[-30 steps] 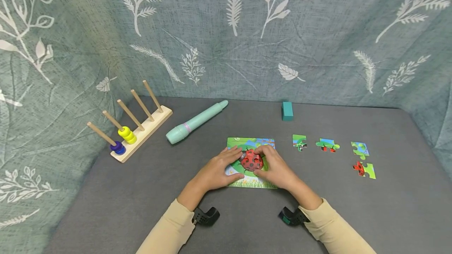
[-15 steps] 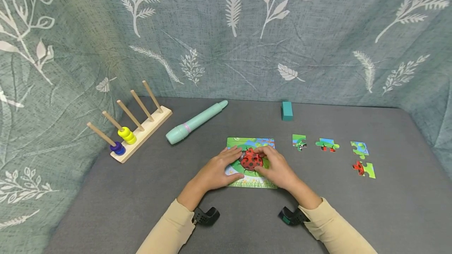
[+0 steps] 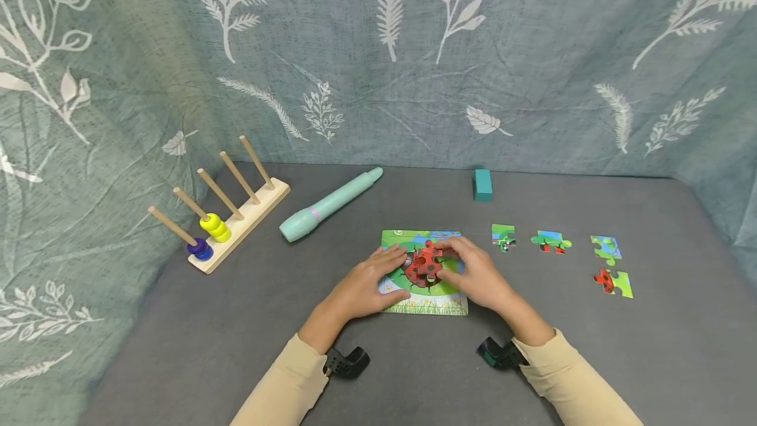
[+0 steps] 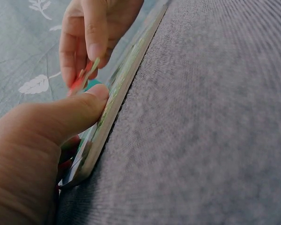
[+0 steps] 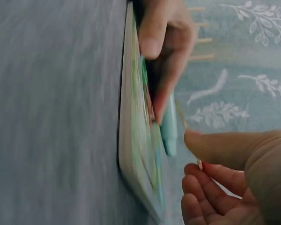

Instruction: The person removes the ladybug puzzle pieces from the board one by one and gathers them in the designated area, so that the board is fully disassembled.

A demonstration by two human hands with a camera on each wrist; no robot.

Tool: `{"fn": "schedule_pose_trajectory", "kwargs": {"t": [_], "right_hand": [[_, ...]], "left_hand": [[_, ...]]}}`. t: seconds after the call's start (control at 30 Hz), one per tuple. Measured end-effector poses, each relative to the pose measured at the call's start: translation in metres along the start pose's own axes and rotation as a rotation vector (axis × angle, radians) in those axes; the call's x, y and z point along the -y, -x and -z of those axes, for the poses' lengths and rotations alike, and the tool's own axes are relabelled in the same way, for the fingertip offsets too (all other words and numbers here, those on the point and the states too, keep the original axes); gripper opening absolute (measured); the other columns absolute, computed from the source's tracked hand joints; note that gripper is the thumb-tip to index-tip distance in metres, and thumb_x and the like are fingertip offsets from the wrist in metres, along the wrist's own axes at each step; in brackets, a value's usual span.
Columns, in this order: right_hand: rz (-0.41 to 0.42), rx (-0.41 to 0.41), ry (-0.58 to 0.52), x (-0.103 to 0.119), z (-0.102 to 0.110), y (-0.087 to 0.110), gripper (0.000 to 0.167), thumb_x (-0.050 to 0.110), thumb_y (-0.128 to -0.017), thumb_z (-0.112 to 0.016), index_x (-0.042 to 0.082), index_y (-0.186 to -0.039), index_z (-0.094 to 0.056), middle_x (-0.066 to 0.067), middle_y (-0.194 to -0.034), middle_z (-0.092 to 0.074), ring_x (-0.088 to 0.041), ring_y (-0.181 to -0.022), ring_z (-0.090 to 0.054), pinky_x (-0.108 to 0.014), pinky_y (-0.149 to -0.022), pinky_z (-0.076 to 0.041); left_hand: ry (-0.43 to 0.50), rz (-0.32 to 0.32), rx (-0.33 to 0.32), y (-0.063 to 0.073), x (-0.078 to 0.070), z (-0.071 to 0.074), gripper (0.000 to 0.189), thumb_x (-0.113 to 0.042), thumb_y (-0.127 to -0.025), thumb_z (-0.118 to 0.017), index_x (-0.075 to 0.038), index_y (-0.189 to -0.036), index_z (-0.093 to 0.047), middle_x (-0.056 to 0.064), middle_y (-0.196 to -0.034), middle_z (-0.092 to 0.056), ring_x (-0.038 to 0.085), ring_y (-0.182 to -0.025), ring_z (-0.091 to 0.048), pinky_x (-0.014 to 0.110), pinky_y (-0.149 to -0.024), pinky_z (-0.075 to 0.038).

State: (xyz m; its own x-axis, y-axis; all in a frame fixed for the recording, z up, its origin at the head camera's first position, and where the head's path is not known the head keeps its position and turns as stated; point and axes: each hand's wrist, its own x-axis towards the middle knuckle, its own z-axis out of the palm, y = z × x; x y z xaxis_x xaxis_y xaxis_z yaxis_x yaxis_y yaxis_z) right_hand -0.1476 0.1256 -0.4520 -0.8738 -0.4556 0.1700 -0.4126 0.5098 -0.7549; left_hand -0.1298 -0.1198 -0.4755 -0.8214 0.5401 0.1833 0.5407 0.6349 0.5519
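Observation:
A green puzzle board (image 3: 423, 301) lies flat on the grey table in front of me. My left hand (image 3: 362, 289) rests on its left side with the fingers stretched over the picture; the thumb (image 4: 79, 110) presses the board's near edge (image 4: 126, 86). My right hand (image 3: 480, 276) pinches a red ladybird puzzle piece (image 3: 428, 261) and holds it tilted just above the board's middle. The left wrist view shows that piece (image 4: 83, 77) clear of the board between the right hand's fingers. In the right wrist view it is a thin sliver (image 5: 183, 119) over the board (image 5: 136, 140).
Several loose puzzle pieces (image 3: 550, 242) lie to the right of the board. A teal block (image 3: 482, 185) sits behind them. At back left are a teal pen-shaped tube (image 3: 330, 204) and a wooden peg rack (image 3: 248, 212) with yellow (image 3: 214, 227) and blue (image 3: 199, 248) rings. Leaf-patterned cloth walls the table.
The right hand has lifted the ladybird piece off the board and tilted it up, shifting slightly right. The left hand has stayed on the board.

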Motion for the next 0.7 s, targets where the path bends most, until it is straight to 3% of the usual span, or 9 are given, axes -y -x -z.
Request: {"fn": "schedule_pose_trajectory", "kwargs": {"t": [0.17, 0.37, 0.53, 0.63, 0.7], "right_hand": [[-0.026, 0.007, 0.065, -0.009, 0.018, 0.009, 0.044, 0.009, -0.084, -0.072, 0.005, -0.125, -0.058, -0.012, -0.12, -0.058, -0.03, -0.109, -0.06, -0.046, -0.093, -0.051], [-0.032, -0.063, 0.13, -0.025, 0.044, 0.03, 0.043, 0.007, -0.082, -0.073, 0.005, -0.123, -0.059, -0.011, -0.117, -0.061, -0.028, -0.105, -0.06, -0.046, -0.09, -0.051], [-0.087, -0.102, 0.178, -0.038, 0.068, 0.05, 0.044, 0.009, -0.083, -0.073, 0.006, -0.125, -0.059, -0.011, -0.117, -0.061, -0.03, -0.105, -0.06, -0.045, -0.089, -0.049], [-0.109, -0.118, 0.199, -0.046, 0.081, 0.063, 0.044, 0.012, -0.083, -0.073, 0.006, -0.124, -0.059, -0.012, -0.119, -0.061, -0.027, -0.105, -0.059, -0.038, -0.088, -0.049], [-0.116, -0.128, 0.212, -0.052, 0.088, 0.071, 0.044, 0.013, -0.083, -0.073, 0.007, -0.125, -0.059, -0.011, -0.119, -0.061, -0.017, -0.103, -0.058, -0.029, -0.086, -0.048]], "left_hand": [[0.007, -0.007, -0.001, 0.0, 0.001, -0.001, 0.066, -0.037, -0.085, -0.07, -0.003, -0.138, -0.05, 0.008, -0.146, -0.044, 0.025, -0.14, -0.034, 0.04, -0.119, -0.024], [0.003, -0.029, -0.015, 0.0, 0.003, -0.002, 0.066, -0.036, -0.083, -0.071, -0.002, -0.137, -0.051, 0.009, -0.145, -0.046, 0.024, -0.139, -0.036, 0.038, -0.12, -0.024], [0.004, -0.04, -0.025, 0.001, 0.004, -0.003, 0.066, -0.034, -0.083, -0.072, -0.002, -0.136, -0.051, 0.01, -0.144, -0.047, 0.025, -0.139, -0.036, 0.039, -0.12, -0.024], [0.001, -0.04, -0.025, 0.001, 0.004, -0.003, 0.066, -0.035, -0.083, -0.072, -0.002, -0.136, -0.051, 0.009, -0.144, -0.047, 0.025, -0.139, -0.036, 0.039, -0.12, -0.024], [-0.001, -0.039, -0.025, 0.002, 0.004, -0.003, 0.066, -0.035, -0.083, -0.071, -0.002, -0.136, -0.051, 0.009, -0.144, -0.047, 0.025, -0.139, -0.036, 0.039, -0.12, -0.024]]}}
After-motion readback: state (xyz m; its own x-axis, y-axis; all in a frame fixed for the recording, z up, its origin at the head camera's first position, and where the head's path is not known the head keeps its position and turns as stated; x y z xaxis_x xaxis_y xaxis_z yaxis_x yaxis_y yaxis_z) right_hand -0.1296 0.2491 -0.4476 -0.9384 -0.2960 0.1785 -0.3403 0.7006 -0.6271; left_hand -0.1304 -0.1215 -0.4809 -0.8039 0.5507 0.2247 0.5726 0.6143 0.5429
